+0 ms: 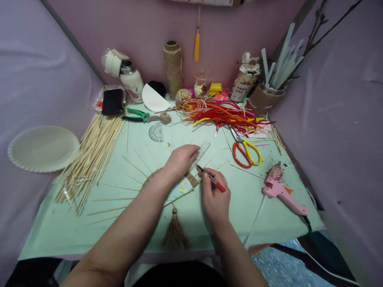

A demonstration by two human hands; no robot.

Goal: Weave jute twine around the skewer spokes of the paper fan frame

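Our right hand [216, 196]: slim red-and-black pen [212, 179], held near its tip. Beneath our left hand [182, 160], grip unclear: transparent plastic ruler [204, 150], probably light, slippery; best pinned mid-length.

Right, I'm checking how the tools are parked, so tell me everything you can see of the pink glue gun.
The pink glue gun lies on its side on the pale green tabletop, untouched, to the right of the right hand. It looks plastic, with brownish blotches over its front and an orange piece jutting out beside the handle. Its nozzle points away from the person; a translucent glue stick trails from the rear, a dark cord from the handle.
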